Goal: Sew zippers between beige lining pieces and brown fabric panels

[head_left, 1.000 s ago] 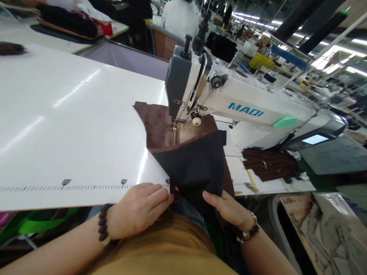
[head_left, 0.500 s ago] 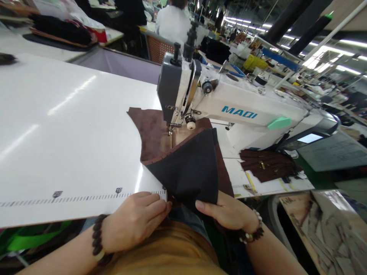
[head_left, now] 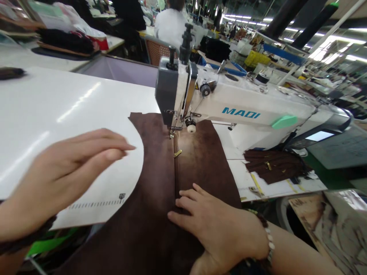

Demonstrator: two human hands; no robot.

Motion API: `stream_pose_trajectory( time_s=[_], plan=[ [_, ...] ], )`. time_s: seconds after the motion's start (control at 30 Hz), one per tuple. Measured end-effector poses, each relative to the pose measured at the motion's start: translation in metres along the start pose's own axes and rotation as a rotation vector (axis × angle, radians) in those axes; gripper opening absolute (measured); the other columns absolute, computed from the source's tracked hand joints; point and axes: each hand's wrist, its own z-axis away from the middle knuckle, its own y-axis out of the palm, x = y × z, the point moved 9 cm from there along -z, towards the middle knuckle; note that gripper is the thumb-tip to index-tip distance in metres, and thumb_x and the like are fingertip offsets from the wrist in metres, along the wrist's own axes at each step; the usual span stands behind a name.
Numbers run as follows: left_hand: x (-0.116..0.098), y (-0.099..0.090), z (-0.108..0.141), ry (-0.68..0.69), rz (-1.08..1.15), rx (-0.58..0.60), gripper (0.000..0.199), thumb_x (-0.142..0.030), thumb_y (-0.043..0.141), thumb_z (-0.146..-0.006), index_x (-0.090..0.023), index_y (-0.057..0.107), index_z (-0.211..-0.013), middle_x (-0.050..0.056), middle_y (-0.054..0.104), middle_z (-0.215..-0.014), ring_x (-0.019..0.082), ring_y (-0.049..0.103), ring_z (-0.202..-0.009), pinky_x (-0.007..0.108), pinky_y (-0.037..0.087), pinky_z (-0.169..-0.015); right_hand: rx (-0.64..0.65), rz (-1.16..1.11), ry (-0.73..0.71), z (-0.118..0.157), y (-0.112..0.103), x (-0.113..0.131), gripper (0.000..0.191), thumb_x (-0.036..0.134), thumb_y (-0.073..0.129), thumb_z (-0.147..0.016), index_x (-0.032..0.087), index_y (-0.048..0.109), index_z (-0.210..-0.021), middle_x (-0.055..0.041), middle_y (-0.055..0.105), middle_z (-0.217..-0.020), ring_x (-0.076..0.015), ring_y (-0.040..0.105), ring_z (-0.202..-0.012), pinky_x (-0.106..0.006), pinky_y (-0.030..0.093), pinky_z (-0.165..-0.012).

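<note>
A dark brown leather panel (head_left: 155, 183) lies unfolded across the table under the sewing machine's (head_left: 183, 103) needle area and hangs over the front edge. A zipper with a gold pull (head_left: 177, 153) runs down it from the presser foot (head_left: 172, 134). My right hand (head_left: 206, 217) rests open on the panel, fingers spread beside the lower part of the zipper. My left hand (head_left: 83, 164), slightly blurred, is raised over the white table left of the panel's curved edge. Its fingers are stretched out, and nothing shows in them.
Brown zippered pieces (head_left: 275, 164) lie in a pile right of the machine. A grey bin with a board (head_left: 315, 225) stands at lower right. Printed ruler marks (head_left: 94, 204) follow the white table's front edge. A person in white (head_left: 170, 26) sits beyond the machine.
The folded-over flap with the black underside has been opened toward me, exposing the zipper. My left hand has lifted to the left; my right hand has moved onto the leather.
</note>
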Motion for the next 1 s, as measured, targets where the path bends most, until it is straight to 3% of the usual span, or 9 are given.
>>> stream_pose_trajectory(
  time_s=[0.1, 0.13, 0.2, 0.27, 0.4, 0.53, 0.67, 0.87, 1.0],
  plan=[
    [-0.021, 0.063, -0.011, 0.122, 0.056, 0.436, 0.028, -0.033, 0.043, -0.095, -0.019, 0.059, -0.112, -0.001, 0.061, -0.111, 0.013, 0.061, -0.094, 0.025, 0.047, -0.084, 0.003, 0.017, -0.006, -0.001, -0.003, 0.001, 0.068, 0.063, 0.06, -0.072, 0.017, 0.056, -0.122, -0.013, 0.056, -0.112, -0.0274, 0.049, -0.105, -0.048, 0.032, -0.1],
    [-0.03, 0.083, -0.007, 0.153, 0.026, 0.521, 0.032, -0.038, 0.052, -0.089, -0.017, 0.059, -0.112, 0.003, 0.062, -0.108, 0.014, 0.062, -0.09, 0.025, 0.049, -0.081, -0.002, 0.005, 0.005, -0.001, -0.006, 0.0, 0.061, 0.061, 0.058, -0.075, 0.018, 0.058, -0.119, -0.011, 0.057, -0.109, -0.0249, 0.05, -0.102, -0.044, 0.036, -0.098],
    [-0.039, 0.113, 0.005, 0.163, -0.124, 0.585, 0.045, -0.044, 0.069, -0.075, -0.015, 0.061, -0.11, 0.009, 0.062, -0.106, 0.021, 0.06, -0.089, 0.031, 0.051, -0.077, -0.025, -0.027, 0.051, -0.005, -0.013, -0.006, 0.049, 0.053, 0.052, -0.084, 0.019, 0.058, -0.117, -0.0092, 0.055, -0.113, -0.0219, 0.051, -0.102, -0.039, 0.04, -0.095],
    [-0.043, 0.127, 0.018, 0.158, -0.266, 0.563, 0.057, -0.045, 0.074, -0.068, -0.012, 0.06, -0.112, 0.014, 0.062, -0.105, 0.026, 0.058, -0.089, 0.036, 0.051, -0.075, -0.134, -0.034, 0.129, -0.012, -0.025, -0.019, 0.042, 0.043, 0.045, -0.09, 0.017, 0.052, -0.122, -0.0102, 0.046, -0.127, -0.021, 0.049, -0.11, -0.036, 0.041, -0.097],
    [-0.042, 0.128, 0.034, 0.159, -0.307, 0.497, 0.059, -0.045, 0.074, -0.068, -0.012, 0.058, -0.115, 0.015, 0.06, -0.108, 0.027, 0.056, -0.087, 0.039, 0.05, -0.072, -0.378, 0.148, 0.272, -0.033, -0.04, -0.054, 0.045, 0.025, 0.04, -0.092, 0.008, 0.038, -0.134, -0.0129, 0.027, -0.144, -0.0216, 0.037, -0.125, -0.034, 0.038, -0.104],
    [-0.039, 0.126, 0.034, 0.144, -0.279, 0.486, 0.058, -0.044, 0.074, -0.068, -0.012, 0.058, -0.114, 0.015, 0.059, -0.11, 0.028, 0.056, -0.091, 0.041, 0.05, -0.075, -0.359, 0.406, 0.287, -0.054, -0.026, -0.071, 0.045, 0.025, 0.039, -0.093, 0.006, 0.042, -0.132, -0.0137, 0.041, -0.136, -0.0258, 0.046, -0.108, -0.041, 0.046, -0.092],
    [-0.047, 0.133, 0.033, 0.171, -0.309, 0.469, 0.067, -0.048, 0.076, -0.063, -0.006, 0.059, -0.112, 0.019, 0.057, -0.117, 0.031, 0.054, -0.105, 0.042, 0.048, -0.089, -0.417, 0.506, 0.291, -0.051, -0.027, -0.075, 0.042, 0.03, 0.043, -0.092, 0.011, 0.046, -0.129, -0.0108, 0.051, -0.124, -0.0243, 0.048, -0.097, -0.042, 0.049, -0.081],
    [-0.058, 0.139, 0.034, 0.171, -0.334, 0.452, 0.065, -0.042, 0.078, -0.064, -0.005, 0.058, -0.114, 0.02, 0.057, -0.12, 0.032, 0.056, -0.108, 0.041, 0.049, -0.091, -0.471, 0.444, 0.249, -0.046, -0.031, -0.075, 0.038, 0.027, 0.047, -0.091, 0.011, 0.05, -0.125, -0.0098, 0.053, -0.12, -0.0227, 0.044, -0.109, -0.048, 0.035, -0.101],
    [-0.059, 0.135, 0.036, 0.214, -0.303, 0.429, 0.06, -0.039, 0.078, -0.064, -0.006, 0.06, -0.111, 0.021, 0.058, -0.119, 0.033, 0.057, -0.107, 0.041, 0.05, -0.091, -0.473, 0.416, 0.275, -0.047, -0.027, -0.077, 0.038, 0.025, 0.045, -0.091, 0.012, 0.048, -0.127, -0.011, 0.051, -0.119, -0.0229, 0.043, -0.11, -0.051, 0.033, -0.103]
  ],
)
